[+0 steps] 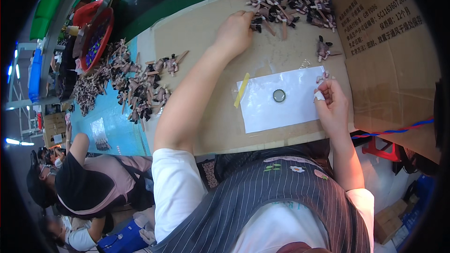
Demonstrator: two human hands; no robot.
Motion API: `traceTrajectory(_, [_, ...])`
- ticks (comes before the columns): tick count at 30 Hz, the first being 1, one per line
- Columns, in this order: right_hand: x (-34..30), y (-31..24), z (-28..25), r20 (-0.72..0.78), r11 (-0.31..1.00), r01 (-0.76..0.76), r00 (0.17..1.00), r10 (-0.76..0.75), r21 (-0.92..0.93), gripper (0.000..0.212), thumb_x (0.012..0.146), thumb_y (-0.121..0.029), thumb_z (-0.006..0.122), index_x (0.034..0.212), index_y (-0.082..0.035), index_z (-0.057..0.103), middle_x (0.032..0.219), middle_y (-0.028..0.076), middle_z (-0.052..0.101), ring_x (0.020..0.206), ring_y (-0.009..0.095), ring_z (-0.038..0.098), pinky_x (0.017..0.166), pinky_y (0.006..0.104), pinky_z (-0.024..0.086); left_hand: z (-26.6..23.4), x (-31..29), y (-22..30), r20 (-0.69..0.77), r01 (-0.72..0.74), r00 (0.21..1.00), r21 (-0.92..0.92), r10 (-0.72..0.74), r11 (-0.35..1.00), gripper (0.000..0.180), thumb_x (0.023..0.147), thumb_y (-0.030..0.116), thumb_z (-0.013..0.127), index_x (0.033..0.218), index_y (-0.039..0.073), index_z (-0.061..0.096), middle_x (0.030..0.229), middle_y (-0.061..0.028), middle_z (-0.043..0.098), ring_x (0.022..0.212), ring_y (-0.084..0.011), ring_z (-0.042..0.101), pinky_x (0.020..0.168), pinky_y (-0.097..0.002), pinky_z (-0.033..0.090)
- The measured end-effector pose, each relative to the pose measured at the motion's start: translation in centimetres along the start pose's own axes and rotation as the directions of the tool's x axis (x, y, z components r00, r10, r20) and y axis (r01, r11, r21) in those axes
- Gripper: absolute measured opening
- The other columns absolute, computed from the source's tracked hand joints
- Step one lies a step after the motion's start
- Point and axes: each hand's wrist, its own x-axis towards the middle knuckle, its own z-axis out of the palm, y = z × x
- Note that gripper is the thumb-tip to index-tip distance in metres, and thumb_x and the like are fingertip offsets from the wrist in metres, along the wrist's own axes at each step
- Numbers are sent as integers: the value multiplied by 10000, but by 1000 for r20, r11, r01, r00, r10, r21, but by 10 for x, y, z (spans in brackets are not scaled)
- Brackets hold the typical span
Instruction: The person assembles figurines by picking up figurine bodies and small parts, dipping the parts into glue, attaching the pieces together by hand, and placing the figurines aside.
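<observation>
Main pile of figures (293,0) sits at the far end of the tabletop (201,126), directly at the fingertips of our left hand (236,30), touching its near-left edge. Fingers are bent down; we can't tell if they grip a figure. The figures are small, grey-purple and black with pale bits, tangled together, flat brown strips sticking out.

Our right hand (333,105) is at the right edge of the white paper (267,119), fingers curled toward the thumb, white wrap on one digit. A small pale-pink piece (322,76) lies just past its fingertips; we can't tell if it's pinched. One loose figure (323,49) lies beyond that, near the cardboard box (393,84) on the right.

On the paper we see a round metal cap (279,95); yellow tape (242,90) crosses the left edge. Second pile of figures (143,84) lies well left, partly on a blue surface, near a red basket (112,23).
</observation>
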Motion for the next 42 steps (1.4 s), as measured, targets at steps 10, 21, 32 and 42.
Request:
traceTrajectory(10, [-8,-2,-15,213,888,-300,948,237,348,118,867,10,584,979,6,622,824,13,620,739,56,588,617,214,481,-59,-65,49,-178,137,948,-518,-263,844,161,908,118,561,973,-24,600,814,-130,670,707,-259,647,569,-361,504])
traceTrajectory(21, [-5,4,-9,86,863,264,964,-252,-430,119,786,4,624,901,-26,633,860,128,590,807,331,590,694,397,470,-30,-189,98,296,254,894,-953,-335,-164,362,1016,298,446,1083,-28,590,871,-71,614,770,-148,599,702,-277,468])
traceTrajectory(32, [-9,5,-15,153,807,356,934,-322,-471,286,702,82,577,953,-44,635,871,117,588,823,321,592,712,402,473,-24,-198,99,419,371,865,-904,-275,-213,247,997,218,490,1155,27,488,888,-117,631,703,-139,623,588,-232,485])
traceTrajectory(42, [-8,0,-13,151,738,335,940,-307,-585,372,665,119,534,991,-36,623,932,140,574,899,335,578,781,413,469,-30,-197,107,419,388,876,-906,-240,-167,326,966,88,532,1274,-1,475,954,-51,589,846,-102,588,740,-240,498])
